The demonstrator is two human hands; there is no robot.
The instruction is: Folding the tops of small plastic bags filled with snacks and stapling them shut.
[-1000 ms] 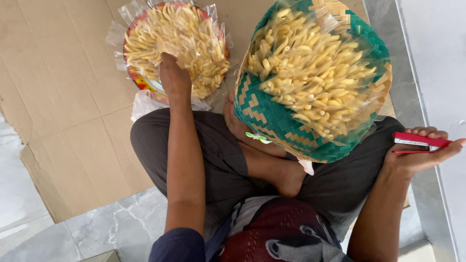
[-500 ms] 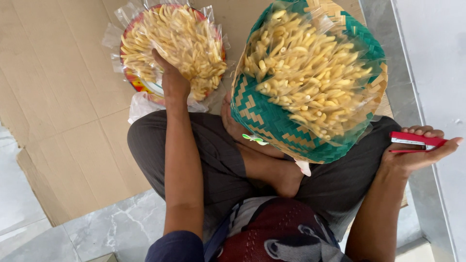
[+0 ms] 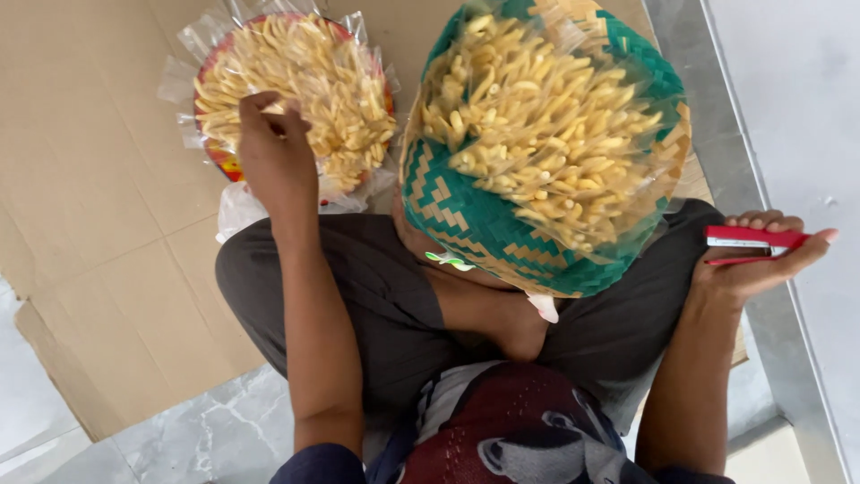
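Far left, flattened cardboard (image 3: 81, 179) covers the floor, with grey tile (image 3: 179, 448) showing at the near edge. On the cardboard lies a round tray (image 3: 219, 157) of pale yellow snack sticks under clear plastic wrap (image 3: 202, 36). The left hand (image 3: 273, 148) rests on the tray's near side, fingers curled together and pinching the wrap there; the tray lies directly under and beyond the hand. Right of it, touching the person's crossed legs (image 3: 376, 296), stands a green and tan woven basket (image 3: 475, 224) heaped with the same sticks (image 3: 537, 134) under plastic, tilted toward the viewer. Farthest right, well apart from the basket, the right hand (image 3: 757, 260) is clamped around a red stapler (image 3: 752, 240), thumb on top, fingers beneath, above a grey ledge (image 3: 788, 108).
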